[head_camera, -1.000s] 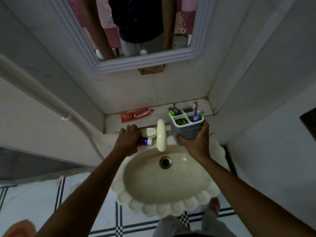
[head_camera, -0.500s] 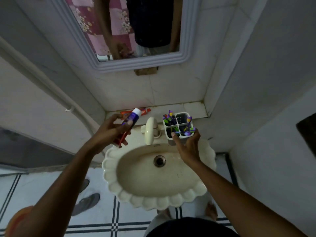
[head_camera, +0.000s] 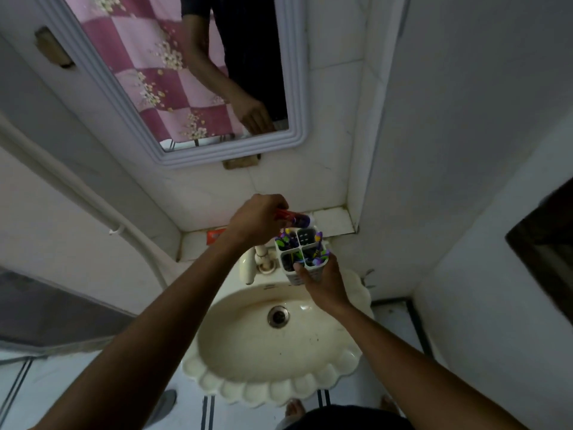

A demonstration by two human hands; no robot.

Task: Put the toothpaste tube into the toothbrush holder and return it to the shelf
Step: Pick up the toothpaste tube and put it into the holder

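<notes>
Now that the left hand (head_camera: 257, 220) has swung the clenched toothpaste tube (head_camera: 291, 217) over the toothbrush holder (head_camera: 302, 255), gripped by right hand (head_camera: 325, 283) above the sink (head_camera: 273, 377), insertion looks next; shelf (head_camera: 333, 221) return pending.

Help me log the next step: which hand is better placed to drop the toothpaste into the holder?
Left. The left hand already grips the toothpaste tube just above the toothbrush holder, while the right hand is occupied holding it.
</notes>
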